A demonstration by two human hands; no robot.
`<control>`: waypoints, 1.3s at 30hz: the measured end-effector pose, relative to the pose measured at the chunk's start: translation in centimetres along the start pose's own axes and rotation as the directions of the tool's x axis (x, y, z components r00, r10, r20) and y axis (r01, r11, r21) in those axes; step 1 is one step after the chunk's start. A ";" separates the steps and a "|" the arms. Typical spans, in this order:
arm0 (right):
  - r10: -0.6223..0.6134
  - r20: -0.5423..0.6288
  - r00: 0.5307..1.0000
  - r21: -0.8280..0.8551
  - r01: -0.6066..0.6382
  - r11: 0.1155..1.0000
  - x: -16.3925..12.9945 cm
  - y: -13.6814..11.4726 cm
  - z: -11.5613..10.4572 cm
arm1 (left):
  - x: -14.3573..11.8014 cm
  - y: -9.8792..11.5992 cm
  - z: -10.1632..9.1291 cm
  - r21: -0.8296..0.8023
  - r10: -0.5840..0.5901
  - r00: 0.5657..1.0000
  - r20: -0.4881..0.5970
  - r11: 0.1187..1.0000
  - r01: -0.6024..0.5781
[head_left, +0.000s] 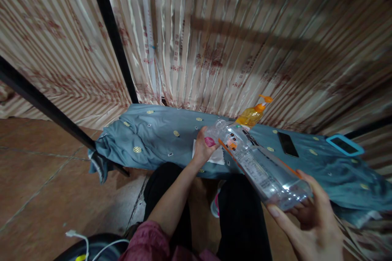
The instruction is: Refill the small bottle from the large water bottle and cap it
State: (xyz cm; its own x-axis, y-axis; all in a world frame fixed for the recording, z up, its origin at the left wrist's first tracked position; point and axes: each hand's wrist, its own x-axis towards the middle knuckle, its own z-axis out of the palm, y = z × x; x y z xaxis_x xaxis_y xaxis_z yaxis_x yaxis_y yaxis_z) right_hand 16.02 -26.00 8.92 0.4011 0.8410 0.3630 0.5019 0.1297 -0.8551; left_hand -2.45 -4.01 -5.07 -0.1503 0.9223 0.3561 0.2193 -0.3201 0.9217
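A large clear plastic bottle [265, 167] with an orange-edged printed label is held tilted between my two hands, its neck to the upper left and its base to the lower right. My left hand [204, 149] is closed around the neck end, where a small pink patch [210, 142] shows by the fingers; I cannot tell what it is. Thumb and fingers of my right hand [318, 220] grip the base. Just behind the bottle stands a yellow pump bottle [249, 116] with an orange pump head. Under my left hand lies a white paper or cloth piece [218, 157].
A blue-grey patterned cloth [159, 130] covers the narrow surface before me. On it, to the right, lie a dark phone [288, 144] and a blue-rimmed device [344, 145]. Pleated curtains [211, 49] hang behind, and black poles [114, 32] rise at the left.
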 end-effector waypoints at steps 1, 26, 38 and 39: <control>-0.002 -0.017 1.000 0.001 0.003 1.000 -0.1 -0.1 0.1 | 0.0 0.0 -0.1 -0.002 0.000 1.000 0.001 1.000 0.000; -0.159 0.081 0.984 -0.081 0.165 0.983 -0.7 1.5 -0.9 | 0.2 0.3 -1.0 -0.023 -0.002 0.999 0.050 1.000 0.003; -0.108 0.045 0.993 -0.027 0.109 0.994 -0.9 1.1 -0.4 | 0.7 1.6 -2.1 0.023 -0.050 0.995 0.087 0.999 0.049; -0.089 0.023 0.996 -0.022 0.090 0.996 -1.0 1.1 -0.3 | 0.8 1.8 -2.2 0.031 -0.059 0.995 0.080 0.998 0.057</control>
State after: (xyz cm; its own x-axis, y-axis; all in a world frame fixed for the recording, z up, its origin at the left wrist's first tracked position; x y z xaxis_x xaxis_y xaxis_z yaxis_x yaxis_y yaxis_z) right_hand 16.42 -26.86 7.74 0.3369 0.8379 0.4294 0.5529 0.1931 -0.8106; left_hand -4.26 -4.31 -2.79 -0.0848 0.9540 0.2875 0.2403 -0.2605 0.9351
